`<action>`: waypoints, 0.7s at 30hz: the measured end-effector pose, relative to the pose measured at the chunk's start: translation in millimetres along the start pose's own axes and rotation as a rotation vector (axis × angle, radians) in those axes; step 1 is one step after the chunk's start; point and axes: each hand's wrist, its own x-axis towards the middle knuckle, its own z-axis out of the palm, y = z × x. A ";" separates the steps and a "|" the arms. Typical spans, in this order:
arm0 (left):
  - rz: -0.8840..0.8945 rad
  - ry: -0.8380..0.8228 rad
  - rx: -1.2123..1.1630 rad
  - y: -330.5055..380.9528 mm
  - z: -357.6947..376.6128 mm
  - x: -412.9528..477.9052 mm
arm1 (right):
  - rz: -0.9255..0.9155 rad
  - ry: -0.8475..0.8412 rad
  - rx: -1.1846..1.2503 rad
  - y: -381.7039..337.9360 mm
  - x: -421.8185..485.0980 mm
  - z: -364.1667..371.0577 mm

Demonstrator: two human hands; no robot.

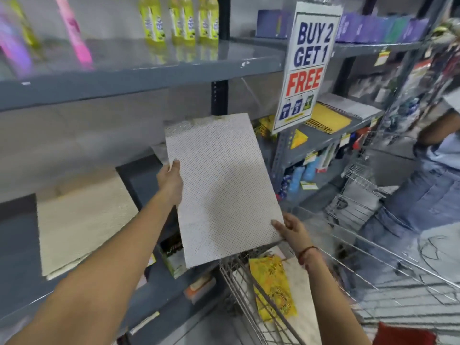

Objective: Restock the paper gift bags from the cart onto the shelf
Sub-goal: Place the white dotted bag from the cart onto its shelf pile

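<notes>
Left forearm reaches furthest; left hand pinches the upper left edge of the white dotted gift bag, right hand grips its lower right corner. Bag flat, long axis tilted upright, held above the cart, just right of the shelf stack. Left hand nearer the shelf.

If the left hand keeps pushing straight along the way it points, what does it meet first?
The left hand, gripping the white dotted bag by its edge, points up into the shelf bay. Probably the pale back wall comes first; nothing shows in between, but depth is unclear.
</notes>
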 end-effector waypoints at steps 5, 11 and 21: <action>-0.096 0.037 0.182 6.4 -9.0 28.0 | -0.047 0.065 0.054 -28.6 67.9 30.3; -0.104 -0.053 0.447 -36.0 -13.3 27.4 | -0.025 0.124 -0.019 -61.1 158.8 57.6; 0.261 -0.158 1.223 -84.9 19.3 12.8 | 0.109 0.055 -0.340 -19.8 212.0 51.1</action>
